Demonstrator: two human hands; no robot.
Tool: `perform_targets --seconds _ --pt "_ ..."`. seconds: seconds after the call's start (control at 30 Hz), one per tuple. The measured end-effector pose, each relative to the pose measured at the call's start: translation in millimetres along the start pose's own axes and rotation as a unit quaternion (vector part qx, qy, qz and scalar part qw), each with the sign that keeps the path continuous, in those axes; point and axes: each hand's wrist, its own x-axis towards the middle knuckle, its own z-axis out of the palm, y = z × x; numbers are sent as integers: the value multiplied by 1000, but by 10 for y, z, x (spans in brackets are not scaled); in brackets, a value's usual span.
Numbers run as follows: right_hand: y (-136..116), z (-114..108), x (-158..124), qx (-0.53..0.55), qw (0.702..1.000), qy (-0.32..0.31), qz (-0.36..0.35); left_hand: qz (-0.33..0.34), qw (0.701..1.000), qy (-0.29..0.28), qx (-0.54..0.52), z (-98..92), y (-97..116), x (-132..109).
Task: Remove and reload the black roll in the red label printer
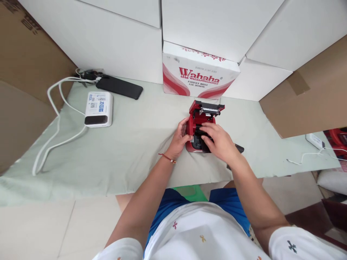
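A small red machine point(191, 127) with a black inside stands on the cloth in front of me. Its hinged lid point(207, 108) is tipped up at the back, and a shiny metal roller shows along it. My left hand point(179, 138) grips the machine's left side, with the thumb at the front edge. Over the opening reaches my right hand point(218, 140), fingers stretched into the machine and a gap between them and the thumb. A black part point(205, 147) lies under this hand, mostly covered. Beyond the right wrist a black piece point(240, 148) sticks out; whether it belongs to the machine I cannot tell.
A Wahaha carton point(200, 77) stands behind the machine against white boxes point(127, 47). To the left are a white power bank point(99, 108), a white cable point(58, 122) and a black phone-like slab point(119, 86). Brown cardboard point(311, 94) borders the table's right side.
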Motion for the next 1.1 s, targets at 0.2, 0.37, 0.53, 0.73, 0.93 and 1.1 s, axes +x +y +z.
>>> perform_targets --seconds 0.2,0.37,0.53,0.73,0.93,1.1 --pt "-33 382 -844 12 997 60 -55 4 1000 8 24 -14 36 -45" --pt "22 595 -986 -1 995 76 -56 23 997 44 54 -33 144 53" --pt "13 658 -960 12 995 88 -40 94 984 61 137 121 500 469" --pt "17 724 -961 18 994 100 -39 106 976 62 179 309 764 657" --pt "47 773 -960 17 992 112 -46 111 972 76 192 257 645 187" --pt "83 823 -971 11 992 115 -49 116 959 68 251 222 536 -63"
